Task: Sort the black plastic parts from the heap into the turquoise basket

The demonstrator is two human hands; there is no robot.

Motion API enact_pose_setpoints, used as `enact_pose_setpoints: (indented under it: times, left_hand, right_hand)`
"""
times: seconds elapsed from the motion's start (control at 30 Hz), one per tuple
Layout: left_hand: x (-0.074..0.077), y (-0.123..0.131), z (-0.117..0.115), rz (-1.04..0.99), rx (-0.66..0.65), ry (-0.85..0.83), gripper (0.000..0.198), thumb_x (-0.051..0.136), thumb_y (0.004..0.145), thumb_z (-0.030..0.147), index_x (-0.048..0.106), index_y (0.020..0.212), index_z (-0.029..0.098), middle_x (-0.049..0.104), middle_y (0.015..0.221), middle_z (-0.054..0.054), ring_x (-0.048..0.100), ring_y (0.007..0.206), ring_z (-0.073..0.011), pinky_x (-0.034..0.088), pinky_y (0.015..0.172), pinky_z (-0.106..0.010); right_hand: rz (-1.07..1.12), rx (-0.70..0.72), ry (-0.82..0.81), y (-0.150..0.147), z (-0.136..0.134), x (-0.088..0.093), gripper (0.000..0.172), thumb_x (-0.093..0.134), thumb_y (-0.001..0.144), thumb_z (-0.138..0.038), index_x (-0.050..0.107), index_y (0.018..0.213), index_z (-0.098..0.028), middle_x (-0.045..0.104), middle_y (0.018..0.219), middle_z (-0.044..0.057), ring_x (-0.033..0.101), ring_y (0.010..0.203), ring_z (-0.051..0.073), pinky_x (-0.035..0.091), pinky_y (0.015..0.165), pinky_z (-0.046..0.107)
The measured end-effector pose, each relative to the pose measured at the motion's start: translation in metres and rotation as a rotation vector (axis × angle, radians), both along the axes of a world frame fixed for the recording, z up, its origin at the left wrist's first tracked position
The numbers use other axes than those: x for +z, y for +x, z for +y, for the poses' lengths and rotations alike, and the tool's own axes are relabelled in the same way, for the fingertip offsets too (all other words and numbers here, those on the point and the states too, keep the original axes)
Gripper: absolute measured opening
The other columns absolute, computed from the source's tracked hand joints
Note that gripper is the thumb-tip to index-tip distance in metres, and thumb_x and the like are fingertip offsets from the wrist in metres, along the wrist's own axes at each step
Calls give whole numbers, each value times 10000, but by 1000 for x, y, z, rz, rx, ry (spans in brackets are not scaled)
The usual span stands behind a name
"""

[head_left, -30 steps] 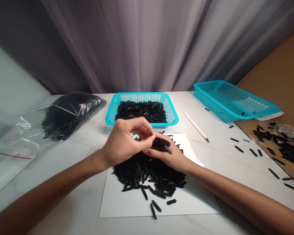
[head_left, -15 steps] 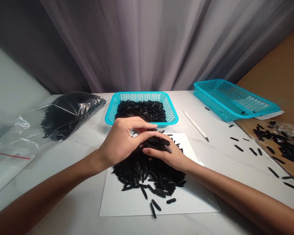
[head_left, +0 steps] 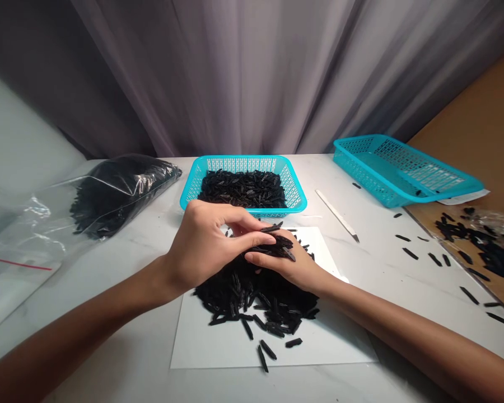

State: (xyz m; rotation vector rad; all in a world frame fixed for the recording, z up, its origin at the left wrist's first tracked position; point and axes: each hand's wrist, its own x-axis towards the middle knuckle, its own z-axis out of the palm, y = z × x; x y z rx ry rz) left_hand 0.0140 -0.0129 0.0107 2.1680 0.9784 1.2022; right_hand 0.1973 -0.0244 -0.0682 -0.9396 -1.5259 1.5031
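My right hand (head_left: pixel 298 263) is curled around a handful of thin black strips (head_left: pixel 282 249), its thumb along their near side and its other fingers mostly hidden. Just over that handful, my left hand (head_left: pixel 208 238) pinches a slim black strip (head_left: pixel 273 228) between thumb and fingertips. Both hands are above a loose pile of the same black strips (head_left: pixel 252 299), which lies on a white sheet (head_left: pixel 331 350). A few strips are scattered at the sheet's front edge.
Behind the hands stands a blue basket (head_left: pixel 300 204) of black strips. At left lies a clear bag (head_left: pixel 117 193) of black pieces. A pale-handled craft knife (head_left: pixel 336 215), another blue basket (head_left: pixel 407 193) and scattered strips (head_left: pixel 410 254) are to the right. A grey curtain (head_left: pixel 252 78) hangs behind.
My left fingertips have shifted slightly right over the handful, and a black strip now shows in their pinch. My right hand has stayed nearly still with its strips.
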Motion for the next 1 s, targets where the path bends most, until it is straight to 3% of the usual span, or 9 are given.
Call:
enact_pose_setpoints:
  times: [0.27,0.43,0.53,0.63,0.7,0.83,1.0]
  left_hand:
    - [-2,-2,1,24,-23,126,75,851,761,197,778,760,179,778,713,16,685,592,-100,544,584,-214]
    - [-7,-4,5,61,-21,211,47,818,803,210,772,798,202,769,705,23,676,596,-117,538,586,-252]
    - [-17,-8,21,102,44,243,48,797,825,228,760,797,215,777,738,14,685,627,-138,538,620,-277]
    - [-32,-18,49,177,211,268,86,762,862,292,756,829,212,783,794,-7,680,666,-160,533,680,-307]
    - [-42,-28,69,343,264,187,134,717,898,311,758,895,184,781,858,-47,691,773,-197,521,781,-345]
    - [-52,-44,92,546,164,32,271,586,979,347,765,867,177,768,904,-60,689,826,-215,503,804,-356]
    - [-48,-47,86,638,38,16,377,426,1046,396,727,1112,177,720,1105,-76,661,1037,-243,499,949,-400]
  right_hand:
    - [-26,14,69,1,1,5,191,780,818,-263,654,953,-213,618,963,7,608,910,192,561,792,309]
    - [-5,23,18,0,0,6,215,781,818,-282,659,984,-220,615,948,8,600,836,174,579,662,272]
    - [4,30,-8,0,-1,7,214,774,827,-283,662,997,-215,616,902,-1,606,760,149,578,627,255]
    - [19,41,-44,-1,-1,9,214,764,841,-285,654,1009,-211,623,909,0,612,727,133,580,622,249]
    - [28,34,-57,-2,-1,9,229,774,833,-291,655,1010,-209,630,931,8,621,744,135,583,626,248]
    - [32,38,-68,-2,-1,8,226,776,831,-298,657,1003,-212,629,939,14,624,767,143,589,625,252]
    - [0,33,-60,-1,-2,8,232,766,840,-318,656,1019,-220,632,952,16,629,757,145,582,632,261]
